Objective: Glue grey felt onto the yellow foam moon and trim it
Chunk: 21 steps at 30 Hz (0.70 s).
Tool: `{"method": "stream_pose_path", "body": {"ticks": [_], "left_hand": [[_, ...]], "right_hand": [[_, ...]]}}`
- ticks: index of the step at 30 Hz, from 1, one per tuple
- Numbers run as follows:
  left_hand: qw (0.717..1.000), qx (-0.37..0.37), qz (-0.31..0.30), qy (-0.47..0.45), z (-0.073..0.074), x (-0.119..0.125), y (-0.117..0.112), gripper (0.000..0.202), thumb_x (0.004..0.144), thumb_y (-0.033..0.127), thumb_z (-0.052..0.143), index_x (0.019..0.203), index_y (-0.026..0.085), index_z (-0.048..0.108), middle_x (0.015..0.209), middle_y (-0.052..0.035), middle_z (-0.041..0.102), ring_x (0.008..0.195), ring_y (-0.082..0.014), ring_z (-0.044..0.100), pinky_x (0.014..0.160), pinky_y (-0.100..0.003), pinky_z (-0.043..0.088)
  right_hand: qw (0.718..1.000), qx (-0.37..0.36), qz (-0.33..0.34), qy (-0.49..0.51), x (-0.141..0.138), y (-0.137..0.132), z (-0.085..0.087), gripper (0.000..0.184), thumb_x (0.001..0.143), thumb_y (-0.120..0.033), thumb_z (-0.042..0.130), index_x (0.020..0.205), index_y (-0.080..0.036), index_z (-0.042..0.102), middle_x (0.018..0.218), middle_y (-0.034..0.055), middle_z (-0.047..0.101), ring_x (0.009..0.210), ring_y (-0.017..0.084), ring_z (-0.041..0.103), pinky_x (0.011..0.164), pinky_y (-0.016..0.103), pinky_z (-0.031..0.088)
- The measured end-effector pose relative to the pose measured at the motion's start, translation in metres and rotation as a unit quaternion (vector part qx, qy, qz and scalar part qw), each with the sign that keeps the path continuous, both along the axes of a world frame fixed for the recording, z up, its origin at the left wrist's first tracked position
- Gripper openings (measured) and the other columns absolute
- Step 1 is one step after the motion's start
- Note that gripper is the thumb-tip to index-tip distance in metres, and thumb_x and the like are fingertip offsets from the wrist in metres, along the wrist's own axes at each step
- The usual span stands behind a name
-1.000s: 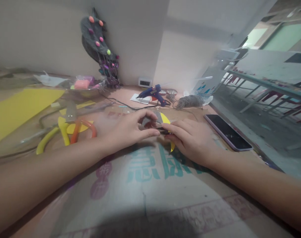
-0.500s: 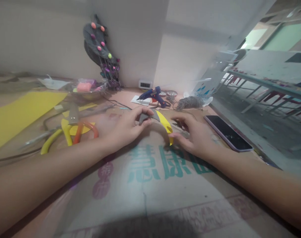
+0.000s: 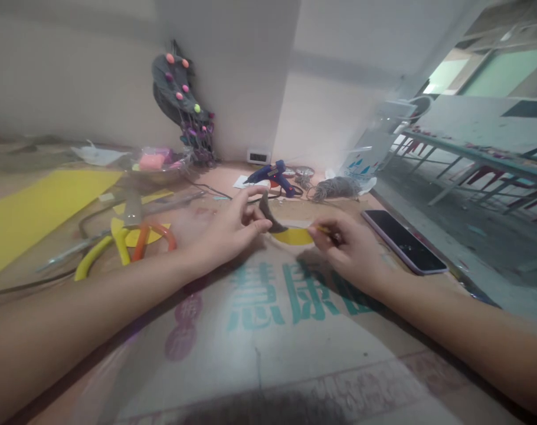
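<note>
Centrally, our left hand (image 3: 235,233) and right hand (image 3: 346,245) pinch a grey-yellow strip (image 3: 295,236) over printed cardboard (image 3: 219,360); pale wall (image 3: 237,77) rises upper-centre.

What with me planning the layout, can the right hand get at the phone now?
Probably yes: the phone lies just beside the right hand, nothing visible between, though that hand seems to hold the yellow strip.

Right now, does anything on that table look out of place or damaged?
Nothing looks spilled or damaged. The phone lies aslant near the right edge of the table, perhaps a risky spot. The grey piece curves upward at the left hand while the right hand pinches the yellow piece; that seems ordinary handling.
</note>
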<state>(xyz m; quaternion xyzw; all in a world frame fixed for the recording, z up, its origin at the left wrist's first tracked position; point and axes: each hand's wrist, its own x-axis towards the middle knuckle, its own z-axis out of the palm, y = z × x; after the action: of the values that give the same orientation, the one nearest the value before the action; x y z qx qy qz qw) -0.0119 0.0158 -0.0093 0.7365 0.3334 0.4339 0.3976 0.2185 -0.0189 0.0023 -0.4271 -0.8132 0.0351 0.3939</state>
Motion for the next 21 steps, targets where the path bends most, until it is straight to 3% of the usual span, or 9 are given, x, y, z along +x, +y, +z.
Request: {"method": "stream_pose_path", "body": {"ticks": [4, 7, 10, 14, 18, 21], "left_hand": [[0.997, 0.038, 0.051, 0.042, 0.003, -0.002, -0.001, 0.041, 0.091, 0.029, 0.048, 0.131, 0.019, 0.044, 0.086, -0.0018, 0.062, 0.081, -0.0147, 0.059, 0.077, -0.027, 0.046], [0.99, 0.08, 0.101, 0.049, 0.004, -0.004, 0.001, 0.036, 0.093, 0.026, 0.042, 0.128, 0.019, 0.048, 0.109, -0.0057, 0.062, 0.099, -0.017, 0.057, 0.089, -0.03, 0.043], [0.992, 0.094, 0.078, 0.018, 0.003, -0.005, 0.002, 0.034, 0.094, 0.024, 0.038, 0.126, 0.018, 0.05, 0.122, -0.006, 0.058, 0.112, -0.0179, 0.052, 0.097, -0.031, 0.04], [0.996, 0.046, 0.061, 0.05, 0.006, -0.006, -0.002, 0.042, 0.096, 0.043, 0.032, 0.096, 0.016, 0.065, 0.098, -0.0057, 0.068, 0.098, -0.0214, 0.059, 0.087, -0.033, 0.046], [0.996, -0.047, 0.045, 0.066, 0.011, -0.004, -0.005, 0.036, 0.083, 0.048, 0.058, 0.095, 0.016, 0.067, 0.097, -0.0052, 0.071, 0.09, -0.0226, 0.064, 0.077, -0.032, 0.05], [0.996, -0.083, 0.018, 0.023, 0.009, -0.002, -0.002, 0.034, 0.081, 0.045, 0.062, 0.098, 0.016, 0.066, 0.101, -0.0057, 0.071, 0.088, -0.0199, 0.065, 0.076, -0.029, 0.051]], "right_hand": [[0.969, -0.136, 0.012, 0.206, -0.005, -0.001, 0.003, 0.018, 0.088, -0.034, 0.056, 0.081, -0.02, 0.049, 0.066, -0.0032, 0.054, 0.053, 0.009, 0.056, 0.047, 0.02, 0.043], [0.943, -0.202, 0.033, 0.264, -0.007, -0.001, 0.006, 0.019, 0.087, -0.037, 0.057, 0.083, -0.019, 0.049, 0.063, -0.0044, 0.054, 0.051, 0.008, 0.053, 0.046, 0.019, 0.041], [0.927, -0.229, 0.042, 0.294, -0.008, 0.0, 0.007, 0.022, 0.086, -0.039, 0.058, 0.085, -0.019, 0.049, 0.063, -0.0048, 0.054, 0.05, 0.007, 0.051, 0.044, 0.018, 0.038], [0.924, -0.238, 0.042, 0.297, -0.01, 0.0, 0.004, 0.023, 0.086, -0.04, 0.058, 0.086, -0.019, 0.05, 0.061, -0.0047, 0.054, 0.049, 0.007, 0.048, 0.043, 0.018, 0.035], [0.927, -0.254, 0.064, 0.268, -0.011, 0.0, 0.001, 0.025, 0.086, -0.043, 0.058, 0.085, -0.019, 0.049, 0.058, -0.0048, 0.053, 0.047, 0.007, 0.044, 0.042, 0.019, 0.031], [0.923, -0.261, 0.098, 0.266, -0.004, 0.007, -0.002, 0.031, 0.086, -0.05, 0.056, 0.087, -0.02, 0.052, 0.064, -0.0035, 0.05, 0.053, 0.008, 0.045, 0.045, 0.02, 0.033]]}}
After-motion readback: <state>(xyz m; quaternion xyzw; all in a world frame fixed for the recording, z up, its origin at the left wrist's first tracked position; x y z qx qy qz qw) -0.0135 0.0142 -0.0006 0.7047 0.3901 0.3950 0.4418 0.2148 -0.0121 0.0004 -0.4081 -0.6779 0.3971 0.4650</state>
